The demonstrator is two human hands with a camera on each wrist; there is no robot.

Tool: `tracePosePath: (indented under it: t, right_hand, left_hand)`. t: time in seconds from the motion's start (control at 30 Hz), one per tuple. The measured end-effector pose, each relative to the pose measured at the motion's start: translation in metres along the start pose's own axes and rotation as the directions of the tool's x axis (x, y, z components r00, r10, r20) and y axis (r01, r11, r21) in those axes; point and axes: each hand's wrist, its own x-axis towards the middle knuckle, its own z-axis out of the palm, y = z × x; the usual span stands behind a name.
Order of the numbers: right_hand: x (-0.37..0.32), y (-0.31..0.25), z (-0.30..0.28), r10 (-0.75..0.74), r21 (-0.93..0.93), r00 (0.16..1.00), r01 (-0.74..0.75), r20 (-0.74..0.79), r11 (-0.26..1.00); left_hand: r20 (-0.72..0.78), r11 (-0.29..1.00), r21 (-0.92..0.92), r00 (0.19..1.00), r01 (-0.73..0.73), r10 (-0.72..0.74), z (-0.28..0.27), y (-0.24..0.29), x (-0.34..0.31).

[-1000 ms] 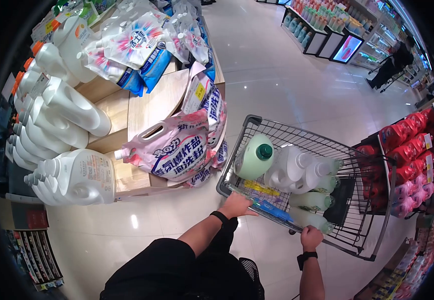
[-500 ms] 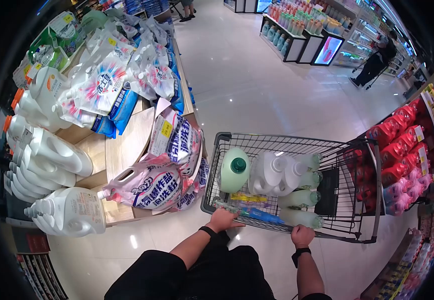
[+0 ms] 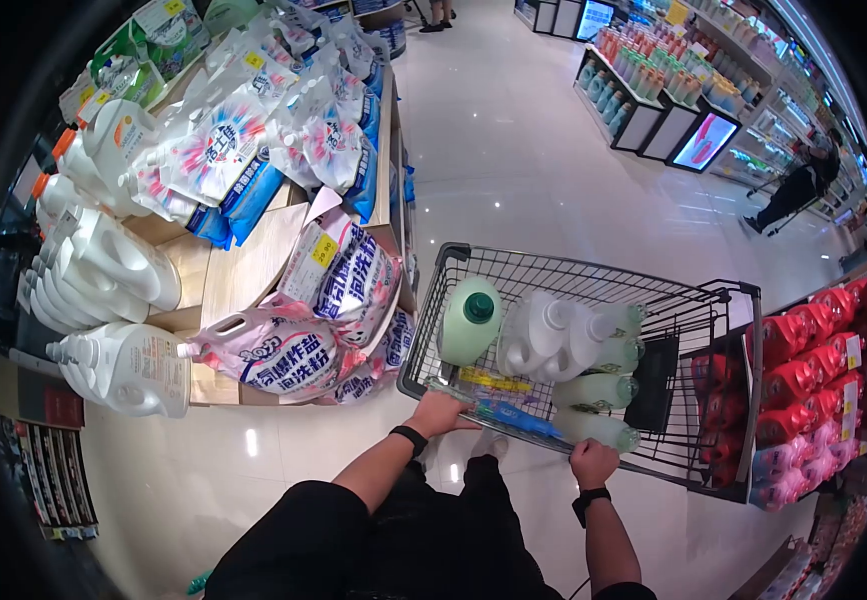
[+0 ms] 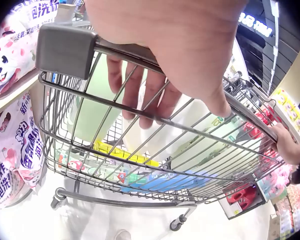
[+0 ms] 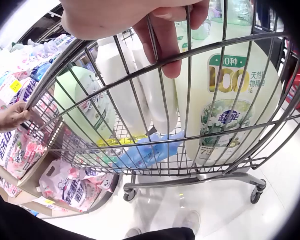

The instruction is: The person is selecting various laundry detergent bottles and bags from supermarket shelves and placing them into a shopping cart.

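Observation:
My left hand grips the side rim of a wire shopping cart near one corner. In the left wrist view its fingers hang over the rim inside the basket, with the thumb on the outer side. Farther along the same rim, my right hand holds on with fingers curled over the bar. Inside lie a light green jug with a dark green cap, white jugs, several pale green bottles, a blue pack and a yellow pack.
A wooden display on the left bears pink-and-white bags, blue-and-white pouches and white jugs. Red bottles stand on a shelf at the right. Farther off, a person in dark clothes stands beside bottle shelves.
The head view has shifted, and the cart lies slightly farther left in it. My legs and a shoe now show below the cart. Both hands have stayed on the rim.

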Motion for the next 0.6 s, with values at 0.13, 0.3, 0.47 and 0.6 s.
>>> tracePosePath:
  t: [0.13,0.3,0.47,0.6]
  right_hand:
    - [0.037,0.026,-0.004,-0.054,0.02,0.998,0.054,0.015,0.998]
    - [0.084,0.06,-0.009,-0.091,0.012,0.996,0.091,0.022,0.996]
    - [0.142,0.064,0.0,-0.117,0.022,0.993,0.118,-0.03,0.993]
    - [0.186,0.067,0.008,-0.168,0.01,0.986,0.168,-0.015,0.986]
  left_hand:
    - [-0.23,0.99,0.046,0.966,0.134,-0.12,0.002,0.037,0.014]
    - [-0.484,0.989,-0.097,0.863,0.112,-0.145,0.008,0.066,0.051]
    - [-0.465,0.984,-0.106,0.867,0.145,-0.178,-0.007,0.06,0.089]
    - [-0.542,0.976,-0.164,0.813,0.145,-0.212,-0.013,0.052,0.126]
